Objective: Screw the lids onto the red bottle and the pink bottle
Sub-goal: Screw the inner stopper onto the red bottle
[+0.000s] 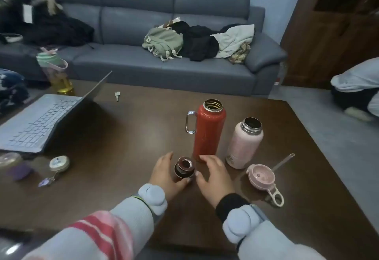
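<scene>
The red bottle point(208, 130) stands upright with its mouth uncovered and a metal handle on its left side. Right of it the pink bottle point(244, 144) also stands upright and uncapped. A dark red lid point(184, 169) sits on the table in front of the red bottle. My left hand point(165, 174) curls around the lid's left side, thumb touching it near the base. My right hand point(214, 174) hovers just right of the lid, fingers spread, touching nothing I can see. The pink lid point(261, 176) lies upside down at the right, a loop strap trailing toward me.
The dark wooden table point(123, 136) carries an open laptop point(39, 120) at the left, a round tin point(59, 163) with keys, a small key point(117, 95) and a green-capped bottle point(55, 71). A grey sofa point(143, 24) with clothes stands behind. Someone crouches at the right edge point(356, 87).
</scene>
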